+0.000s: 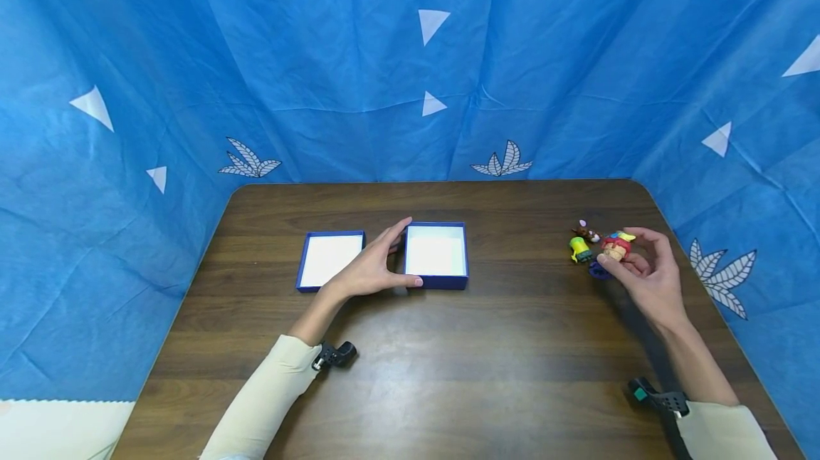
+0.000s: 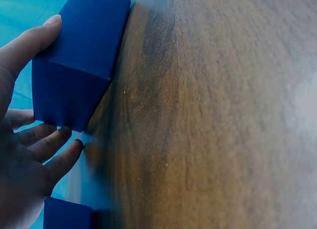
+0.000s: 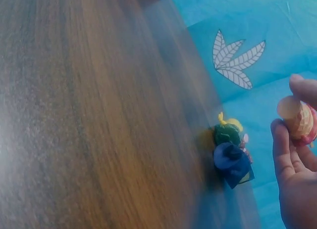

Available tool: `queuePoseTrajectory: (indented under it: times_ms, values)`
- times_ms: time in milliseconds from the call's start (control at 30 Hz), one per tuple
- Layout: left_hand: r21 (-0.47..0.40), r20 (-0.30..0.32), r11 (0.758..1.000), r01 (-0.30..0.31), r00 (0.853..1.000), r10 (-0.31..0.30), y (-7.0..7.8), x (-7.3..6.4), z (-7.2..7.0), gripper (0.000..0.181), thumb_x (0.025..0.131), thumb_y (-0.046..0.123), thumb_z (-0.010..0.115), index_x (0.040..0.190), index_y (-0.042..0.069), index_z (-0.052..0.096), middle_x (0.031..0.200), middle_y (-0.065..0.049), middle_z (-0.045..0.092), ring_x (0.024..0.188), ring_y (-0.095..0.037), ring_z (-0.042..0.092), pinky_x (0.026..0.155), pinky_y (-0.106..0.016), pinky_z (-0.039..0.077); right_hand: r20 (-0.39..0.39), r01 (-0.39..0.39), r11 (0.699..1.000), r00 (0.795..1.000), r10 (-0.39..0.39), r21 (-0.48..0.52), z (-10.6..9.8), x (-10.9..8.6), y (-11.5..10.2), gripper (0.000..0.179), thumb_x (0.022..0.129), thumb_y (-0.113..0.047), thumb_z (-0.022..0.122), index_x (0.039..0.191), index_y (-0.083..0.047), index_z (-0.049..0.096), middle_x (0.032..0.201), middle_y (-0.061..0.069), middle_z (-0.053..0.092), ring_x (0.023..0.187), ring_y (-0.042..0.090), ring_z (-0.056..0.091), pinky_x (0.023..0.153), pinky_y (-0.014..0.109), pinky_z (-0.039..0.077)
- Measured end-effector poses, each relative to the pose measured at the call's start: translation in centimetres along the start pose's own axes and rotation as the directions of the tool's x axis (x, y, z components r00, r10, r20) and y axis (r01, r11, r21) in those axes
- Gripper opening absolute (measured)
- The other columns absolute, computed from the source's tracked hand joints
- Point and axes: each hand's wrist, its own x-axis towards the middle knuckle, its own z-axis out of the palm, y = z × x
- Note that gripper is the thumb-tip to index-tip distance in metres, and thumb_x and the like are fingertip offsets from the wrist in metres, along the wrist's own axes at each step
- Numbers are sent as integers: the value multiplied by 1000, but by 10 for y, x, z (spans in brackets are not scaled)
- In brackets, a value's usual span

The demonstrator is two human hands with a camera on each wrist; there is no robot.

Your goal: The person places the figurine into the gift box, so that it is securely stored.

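My left hand (image 1: 368, 269) holds a blue open-topped box (image 1: 435, 282) with a white inside by its left end. Its thumb lies on the front face and its fingers reach along the side to the back corner; the left wrist view shows this box (image 2: 81, 41) standing on the table. Over at the right, my right hand (image 1: 653, 278) pinches a small toy ice cream cone (image 3: 299, 121) with a tan waffle base and a red top, raised above the table. Close beside it are a yellow-and-green toy (image 1: 580, 249), a brown toy (image 1: 584, 231) and a dark blue toy (image 1: 599, 270).
A shallow blue box lid (image 1: 332, 260), white inside, lies left of the box, behind my left wrist. The wooden table (image 1: 500, 360) ends at a blue patterned cloth (image 1: 359, 75) hanging around the back and sides.
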Motion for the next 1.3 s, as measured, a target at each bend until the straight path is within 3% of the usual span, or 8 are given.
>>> queuePoseTrajectory:
  times_ms: [200, 500, 600, 800, 933, 1133, 1300]
  values:
    - [1, 4, 1000, 11, 1000, -11, 1, -1, -1, 123, 83, 60, 89, 175, 31, 13, 182, -2, 21, 162, -32, 39, 129, -56, 39, -6, 11, 999, 1000, -11, 51, 1, 1, 0, 65, 95, 15, 70, 151, -8, 49, 131, -1, 59, 92, 3, 68, 77, 8, 58]
    - [0, 11, 1000, 14, 1000, -14, 1, -2, -1, 120, 82, 62, 88, 171, 48, 8, 182, -1, 19, 162, -32, 40, 129, -55, 40, 25, 31, 999, 999, -30, -17, 2, 4, -1, 59, 99, 11, 67, 155, 0, 51, 132, -2, 57, 93, 0, 73, 81, 8, 58]
    - [-2, 12, 1000, 17, 1000, -17, 2, -2, -1, 120, 83, 61, 88, 171, 46, 9, 182, -1, 19, 162, -33, 40, 128, -55, 40, 65, 55, 998, 996, -53, -23, 2, 5, 0, 53, 103, 8, 62, 154, 3, 51, 134, -1, 58, 100, -1, 75, 87, 9, 58]
    - [10, 6, 1000, 18, 1000, -18, 2, -2, 0, 121, 83, 61, 88, 174, 37, 10, 182, 0, 20, 162, -33, 40, 128, -56, 41, 166, 67, 990, 982, -87, 123, 5, 7, 4, 48, 107, 11, 52, 154, 10, 45, 137, 7, 57, 110, 6, 78, 95, 17, 59]
    - [18, 4, 1000, 17, 1000, -17, 2, -3, 0, 121, 84, 62, 87, 173, 40, 10, 182, 0, 20, 162, -33, 40, 128, -56, 41, 173, 63, 982, 980, -95, 180, 9, 8, 4, 48, 105, 14, 51, 153, 12, 43, 136, 11, 56, 110, 10, 79, 94, 21, 60]
    - [15, 0, 1000, 21, 1000, -21, 1, -4, -1, 121, 84, 61, 87, 173, 40, 9, 182, 0, 19, 161, -32, 40, 128, -55, 41, 171, 49, 985, 982, -78, 166, 12, 6, 3, 64, 96, 20, 64, 155, 7, 43, 140, 8, 52, 112, 10, 79, 87, 19, 63]
    - [21, 2, 1000, 19, 1000, -19, 2, -2, 1, 121, 84, 63, 87, 174, 39, 9, 182, 0, 20, 162, -33, 40, 127, -57, 42, 193, 55, 988, 978, -82, 142, 11, 4, 1, 72, 92, 26, 63, 157, 5, 38, 142, 7, 50, 112, 8, 79, 85, 18, 63]
